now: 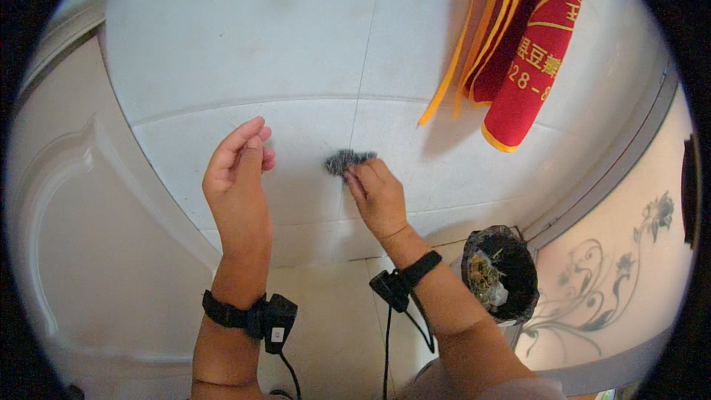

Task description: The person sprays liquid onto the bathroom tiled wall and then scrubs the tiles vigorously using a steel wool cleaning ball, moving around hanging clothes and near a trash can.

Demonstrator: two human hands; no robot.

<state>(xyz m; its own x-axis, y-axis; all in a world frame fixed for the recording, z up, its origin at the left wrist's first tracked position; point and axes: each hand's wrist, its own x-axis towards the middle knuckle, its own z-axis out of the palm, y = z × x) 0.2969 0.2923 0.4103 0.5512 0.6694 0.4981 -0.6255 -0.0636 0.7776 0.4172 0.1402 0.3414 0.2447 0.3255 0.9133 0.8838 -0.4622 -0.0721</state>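
Observation:
My right hand (379, 191) is closed on a dark grey steel wool scourer (348, 162), gripped between thumb and fingers. The scourer's fuzzy left part sticks out past the fingertips, against the white tiled wall (296, 37). To the left, my left hand (238, 159) is raised at about the same height, its fingers loosely bent and slightly apart, the thumb in front of them. Nothing shows in it, and a gap separates it from the scourer. Each wrist wears a black strap with a small black device and a cable.
A red cloth with yellow edging and ties (511, 115) hangs at the upper right. Below it stands a bin lined with a black bag (523, 281), with scraps inside. A pale moulded door (118, 237) is at left; a flower-patterned panel (592, 289) is at right.

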